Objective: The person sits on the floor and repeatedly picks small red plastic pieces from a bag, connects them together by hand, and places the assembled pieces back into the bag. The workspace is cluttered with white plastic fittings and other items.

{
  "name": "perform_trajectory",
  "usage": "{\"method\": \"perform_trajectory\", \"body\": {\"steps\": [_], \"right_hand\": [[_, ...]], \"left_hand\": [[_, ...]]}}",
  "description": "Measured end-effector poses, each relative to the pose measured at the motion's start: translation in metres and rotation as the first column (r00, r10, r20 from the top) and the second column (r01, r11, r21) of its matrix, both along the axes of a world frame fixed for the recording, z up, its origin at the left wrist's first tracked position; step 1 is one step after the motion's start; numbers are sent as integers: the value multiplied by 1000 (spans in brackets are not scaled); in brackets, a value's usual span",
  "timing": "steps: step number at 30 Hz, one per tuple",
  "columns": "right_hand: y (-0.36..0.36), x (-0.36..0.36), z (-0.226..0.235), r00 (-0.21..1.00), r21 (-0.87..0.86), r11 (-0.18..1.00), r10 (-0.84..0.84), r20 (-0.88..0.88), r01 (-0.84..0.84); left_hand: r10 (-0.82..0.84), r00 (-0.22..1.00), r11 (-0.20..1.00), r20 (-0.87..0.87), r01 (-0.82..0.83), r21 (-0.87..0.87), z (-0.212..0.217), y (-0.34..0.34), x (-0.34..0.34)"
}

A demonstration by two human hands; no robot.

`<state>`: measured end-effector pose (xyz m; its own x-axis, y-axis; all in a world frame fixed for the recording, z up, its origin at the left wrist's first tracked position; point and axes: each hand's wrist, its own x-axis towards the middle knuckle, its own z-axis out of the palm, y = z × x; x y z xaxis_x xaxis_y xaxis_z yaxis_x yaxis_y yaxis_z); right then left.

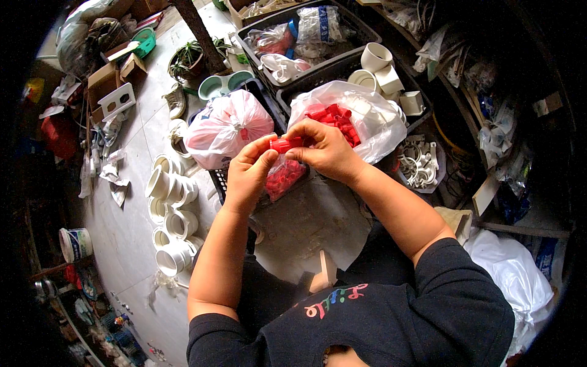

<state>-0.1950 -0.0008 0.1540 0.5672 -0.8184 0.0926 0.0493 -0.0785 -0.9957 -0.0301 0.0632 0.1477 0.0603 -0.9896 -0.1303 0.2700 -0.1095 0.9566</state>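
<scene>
Between both hands is a small red plastic fitting [284,144], roughly tube-shaped. My left hand [247,172] pinches its left end between thumb and fingers. My right hand [329,150] grips the right end, its fingers covering part of it. Just beyond the right hand, an open clear bag [384,127] holds many similar red pieces [338,117] along with white ones. More red pieces [286,177] lie in a bag under the hands. A tied, pinkish-white plastic bag [226,131] sits past my left hand.
White pipe fittings [174,257] stand in rows on the floor at left. Black crates [367,30] with bags and white fittings are ahead. White clips [419,164] fill a container at right. A tree trunk [200,33] rises beside a potted plant [185,61].
</scene>
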Motion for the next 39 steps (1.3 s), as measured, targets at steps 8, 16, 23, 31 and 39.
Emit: {"method": "perform_trajectory", "body": {"steps": [8,16,23,31,39], "right_hand": [[-1,3,-1,986,361,929,26,166,-86],[2,4,5,979,404,900,101,175,-165],[0,2,10,992,512,851,124,24,-118],[0,3,5,991,333,940,30,133,-73],[3,5,1,979,286,957,-11,202,-49]], "left_hand": [[-10,990,999,141,17,-46,2,5,-1],[11,999,999,48,-8,-51,4,4,-5],[12,995,997,103,-4,-76,1,5,-3],[26,995,996,97,-18,-85,0,2,-4],[24,995,997,93,-18,-71,0,3,-5]]}}
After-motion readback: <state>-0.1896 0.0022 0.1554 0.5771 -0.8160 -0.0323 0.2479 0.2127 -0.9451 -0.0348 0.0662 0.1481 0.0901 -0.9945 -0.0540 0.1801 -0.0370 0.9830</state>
